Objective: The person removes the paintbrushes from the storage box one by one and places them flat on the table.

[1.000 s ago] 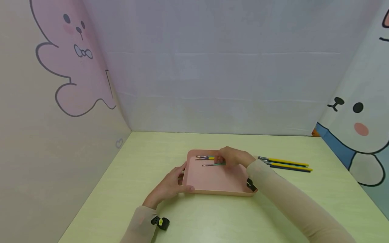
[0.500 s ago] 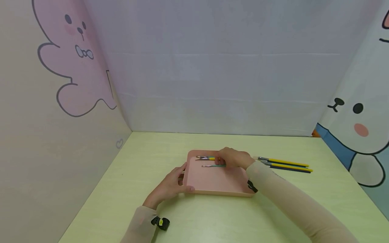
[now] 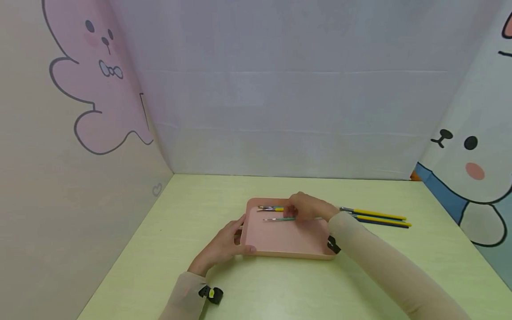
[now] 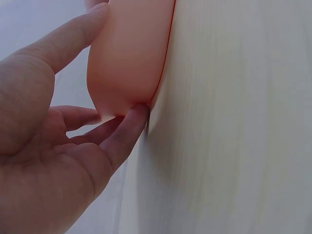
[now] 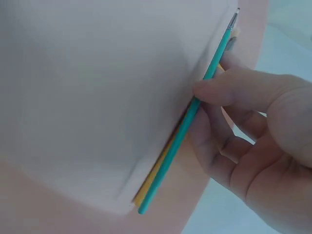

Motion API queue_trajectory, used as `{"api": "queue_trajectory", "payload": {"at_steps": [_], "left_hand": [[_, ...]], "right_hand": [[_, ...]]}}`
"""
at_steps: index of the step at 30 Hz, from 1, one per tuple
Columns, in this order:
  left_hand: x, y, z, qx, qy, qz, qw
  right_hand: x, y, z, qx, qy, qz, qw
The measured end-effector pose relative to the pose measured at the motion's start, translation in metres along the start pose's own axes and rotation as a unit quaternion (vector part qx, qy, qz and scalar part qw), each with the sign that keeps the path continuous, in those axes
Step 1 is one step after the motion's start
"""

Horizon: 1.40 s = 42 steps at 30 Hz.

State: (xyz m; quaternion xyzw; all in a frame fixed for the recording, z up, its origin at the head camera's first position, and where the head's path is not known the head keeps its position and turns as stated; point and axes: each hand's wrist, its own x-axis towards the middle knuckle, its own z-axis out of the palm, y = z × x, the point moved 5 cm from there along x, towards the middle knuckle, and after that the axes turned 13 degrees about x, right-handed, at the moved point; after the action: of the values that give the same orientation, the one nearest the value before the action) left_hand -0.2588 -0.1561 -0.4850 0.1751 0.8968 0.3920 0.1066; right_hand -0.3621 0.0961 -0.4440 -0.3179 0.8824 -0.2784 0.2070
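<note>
My right hand (image 3: 307,207) is over the far part of a shallow pink tray (image 3: 276,240). Between its thumb and fingers it pinches a slim teal paintbrush (image 5: 170,151), whose bristle end points left in the head view. Beside the teal brush, a yellow-handled paintbrush (image 3: 278,209) lies along the tray's far side, partly covered by the hand; another brush tip shows next to it. At the tray's near left corner, my left hand (image 3: 222,242) grips the wall, thumb at the front rim and fingertips low around the corner, as the left wrist view shows.
Several paintbrushes with yellow and dark handles (image 3: 380,218) lie on the pale table (image 3: 280,289) right of the tray, their bristle ends partly behind my right wrist. A light curtain-like wall (image 3: 296,133) rises at the table's back edge, with printed walls on both sides.
The teal paintbrush has shifted slightly left and a little nearer, in my right hand's pinch. My left hand and the tray have stayed in place.
</note>
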Motion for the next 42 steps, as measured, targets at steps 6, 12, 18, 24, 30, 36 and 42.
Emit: {"api": "queue_trajectory", "payload": {"at_steps": [6,12,18,24,30,36,42], "left_hand": [[0.001,0.0,0.001,-0.008,0.0,-0.003,1.0],[0.002,-0.002,0.001,-0.008,0.001,-0.009,0.9999],[0.001,-0.002,0.001,-0.004,0.002,-0.015,0.9999],[0.001,-0.001,0.001,-0.005,0.001,-0.015,0.9999],[0.001,0.0,0.001,-0.005,-0.002,-0.012,0.9999],[0.002,-0.001,0.002,-0.01,-0.001,-0.009,0.9999],[0.003,-0.001,0.002,-0.003,0.0,-0.014,0.9999]], "right_hand": [[-0.014,-0.01,-0.01,0.028,0.005,-0.058,0.9979],[-0.032,-0.013,-0.021,0.035,0.017,-0.088,0.9953],[-0.054,-0.006,-0.031,0.054,0.048,-0.085,0.9938],[-0.078,0.006,-0.041,0.061,0.081,-0.06,0.993],[-0.102,0.015,-0.047,0.06,0.104,-0.068,0.9905],[-0.127,0.028,-0.051,0.063,0.131,-0.059,0.9876],[-0.15,0.044,-0.054,0.077,0.154,-0.029,0.9847]]}}
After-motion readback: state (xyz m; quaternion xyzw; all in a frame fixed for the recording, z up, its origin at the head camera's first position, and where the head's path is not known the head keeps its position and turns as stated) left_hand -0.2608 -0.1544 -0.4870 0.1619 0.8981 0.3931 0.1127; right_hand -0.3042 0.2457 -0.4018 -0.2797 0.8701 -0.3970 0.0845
